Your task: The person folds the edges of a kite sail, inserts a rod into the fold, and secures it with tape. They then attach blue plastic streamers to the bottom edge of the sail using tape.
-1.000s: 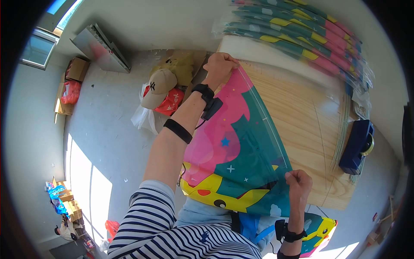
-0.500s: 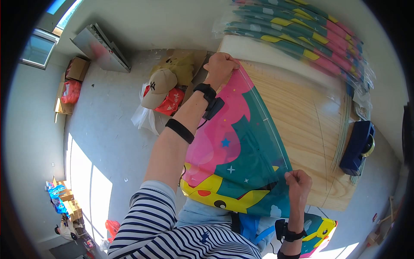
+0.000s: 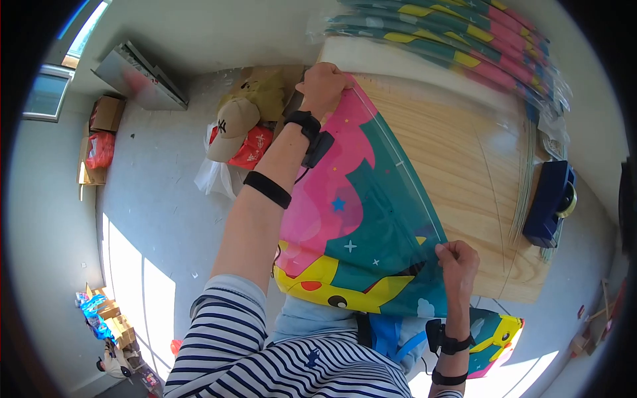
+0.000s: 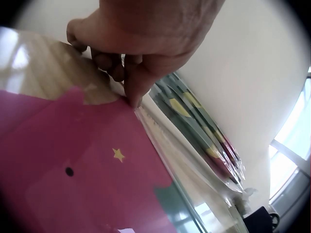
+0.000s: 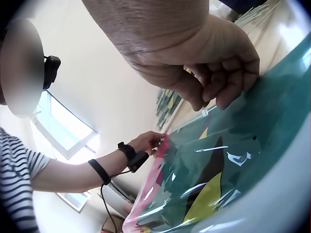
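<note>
A glossy printed plastic sheet (image 3: 388, 199) in pink, green and yellow, with a blue star and a cartoon face, stretches from the table down over the person's lap. At its far pink corner my left hand (image 3: 323, 88) pinches the tip between thumb and fingers, as the left wrist view shows close up. My right hand (image 3: 458, 265) pinches the same long edge farther down, on the green part, with its other fingers curled. Between the hands, that edge runs straight, with a thin pale strip along it. Another printed part (image 3: 494, 341) hangs below the right wrist.
On the wooden table (image 3: 458, 159) lie thin sticks (image 3: 526, 189) along the right side. A dark blue tape dispenser (image 3: 547, 205) stands there. Several plastic-wrapped printed bundles (image 3: 458, 46) lie at the back. A beige cap (image 3: 234, 123) and bags sit left of the table.
The head view has shifted a little, so the table and sheet appear slightly higher and farther left. Both hands keep their hold on the same edge.
</note>
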{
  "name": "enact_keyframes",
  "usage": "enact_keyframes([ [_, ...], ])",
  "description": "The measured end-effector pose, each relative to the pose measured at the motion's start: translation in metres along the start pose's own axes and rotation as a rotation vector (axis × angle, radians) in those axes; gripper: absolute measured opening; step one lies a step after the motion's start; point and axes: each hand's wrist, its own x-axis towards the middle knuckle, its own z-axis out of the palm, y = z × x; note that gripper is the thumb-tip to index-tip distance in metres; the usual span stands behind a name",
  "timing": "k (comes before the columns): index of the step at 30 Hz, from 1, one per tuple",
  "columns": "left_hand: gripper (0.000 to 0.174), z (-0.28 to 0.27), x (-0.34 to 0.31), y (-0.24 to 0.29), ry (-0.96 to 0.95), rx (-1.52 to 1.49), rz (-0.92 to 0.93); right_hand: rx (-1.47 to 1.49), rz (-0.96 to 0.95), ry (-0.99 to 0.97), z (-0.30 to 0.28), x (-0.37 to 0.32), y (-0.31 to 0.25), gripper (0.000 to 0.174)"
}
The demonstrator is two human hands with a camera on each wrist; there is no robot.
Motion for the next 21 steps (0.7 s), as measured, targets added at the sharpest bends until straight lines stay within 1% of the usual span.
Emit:
enact_keyframes([
  [2, 0.015, 0.0, 0.002, 0.0, -0.01, 0.006, 0.014, 0.0, 0.016, 0.0, 0.0, 0.002, 0.004, 0.019],
  [5, 0.016, -0.001, 0.002, 0.001, -0.02, -0.006, -0.021, -0.003, 0.026, -0.009, 0.0, 0.003, 0.005, 0.019],
  [7, 0.016, -0.001, 0.003, 0.0, -0.03, -0.041, 0.007, -0.013, 0.032, -0.009, 0.0, 0.005, 0.004, 0.02],
  [10, 0.018, -0.002, 0.003, 0.0, -0.049, -0.094, -0.019, -0.059, 0.065, -0.009, -0.001, 0.006, 0.003, 0.021],
  [11, 0.018, -0.001, 0.003, 0.001, -0.065, -0.098, -0.022, -0.083, 0.048, -0.004, -0.001, 0.007, 0.002, 0.021],
  [13, 0.014, -0.005, -0.003, 0.011, 0.001, 0.082, 0.029, -0.114, 0.047, 0.003, -0.002, 0.008, 0.004, 0.021],
  [15, 0.014, -0.006, -0.001, 0.008, -0.023, 0.053, 0.039, -0.143, 0.033, 0.005, -0.002, 0.009, 0.005, 0.021],
  [19, 0.015, -0.004, 0.007, -0.001, -0.057, -0.001, 0.081, -0.189, 0.066, 0.0, -0.002, 0.012, 0.002, 0.021],
  [21, 0.014, -0.002, 0.009, -0.003, -0.052, -0.003, 0.07, -0.181, 0.059, -0.004, -0.003, 0.013, 0.004, 0.02],
])
